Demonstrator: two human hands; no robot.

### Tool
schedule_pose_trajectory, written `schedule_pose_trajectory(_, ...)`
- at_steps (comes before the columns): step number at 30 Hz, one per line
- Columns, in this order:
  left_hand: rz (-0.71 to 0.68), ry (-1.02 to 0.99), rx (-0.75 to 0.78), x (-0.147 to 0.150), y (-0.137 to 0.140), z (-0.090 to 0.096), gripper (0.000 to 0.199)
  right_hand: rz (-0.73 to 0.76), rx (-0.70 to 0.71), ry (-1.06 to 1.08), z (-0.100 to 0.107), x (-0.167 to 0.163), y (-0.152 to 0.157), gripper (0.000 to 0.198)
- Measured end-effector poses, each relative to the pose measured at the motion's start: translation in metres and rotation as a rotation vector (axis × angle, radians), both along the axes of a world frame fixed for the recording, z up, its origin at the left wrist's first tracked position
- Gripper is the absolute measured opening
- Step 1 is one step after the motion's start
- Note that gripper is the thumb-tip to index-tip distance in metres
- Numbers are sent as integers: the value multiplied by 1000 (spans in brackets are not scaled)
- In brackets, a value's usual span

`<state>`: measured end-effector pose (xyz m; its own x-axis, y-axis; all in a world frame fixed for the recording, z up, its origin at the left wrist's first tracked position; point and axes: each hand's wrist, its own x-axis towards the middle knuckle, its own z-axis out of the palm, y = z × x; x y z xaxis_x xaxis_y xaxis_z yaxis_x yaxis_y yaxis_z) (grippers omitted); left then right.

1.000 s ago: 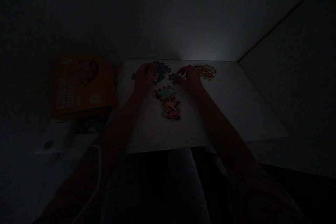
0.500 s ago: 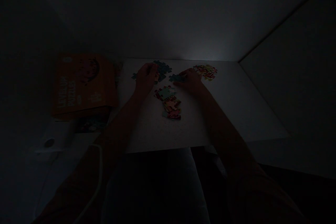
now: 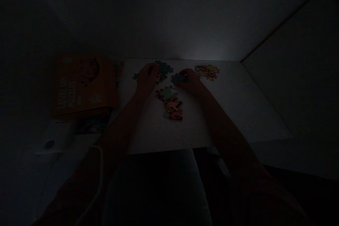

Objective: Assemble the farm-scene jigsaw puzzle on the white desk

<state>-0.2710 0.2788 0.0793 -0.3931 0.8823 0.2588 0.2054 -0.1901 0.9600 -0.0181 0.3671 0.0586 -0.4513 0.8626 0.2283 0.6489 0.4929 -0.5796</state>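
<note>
The scene is very dim. My left hand (image 3: pixel 147 78) is closed at the left of a pile of blue-green puzzle pieces (image 3: pixel 164 69), with a reddish puzzle piece (image 3: pixel 158 77) at its fingertips. My right hand (image 3: pixel 192 83) curls its thumb and fingers around a small dark blue-green cluster of puzzle pieces (image 3: pixel 178 77); how many it grips is hard to see. Between my forearms lies a column of mixed red, green and pink puzzle pieces (image 3: pixel 172 105). Beyond my right hand is a heap of red and yellow puzzle pieces (image 3: pixel 208 72).
An orange puzzle box (image 3: pixel 84 86) lies left of the white table (image 3: pixel 153 136). A wall (image 3: pixel 169 24) rises along the table's back edge. A pale cable (image 3: pixel 100 173) runs over my left forearm, and my legs (image 3: pixel 182 183) are under the front edge.
My right hand's fingers have curled slightly around the blue-green pieces. My left hand stays almost still, and the piles look the same.
</note>
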Motion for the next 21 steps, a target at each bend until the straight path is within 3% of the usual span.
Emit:
schedule_pose_trajectory(5, -4, 26, -42, 3, -3, 4, 33, 41, -6, 234, 5, -2, -2, 63)
schedule_pose_trajectory(10, -140, 75, -115, 13, -15, 14, 32, 140, 130, 389, 14, -12, -6, 45)
schedule_pose_trajectory(15, -307, -17, -148, 17, -18, 16, 36, 313, 315, 314, 16, -18, -12, 26)
schedule_pose_trajectory(21, -322, -123, -141, 13, -10, 8, 46, 400, 309, 295, 6, -23, -13, 14)
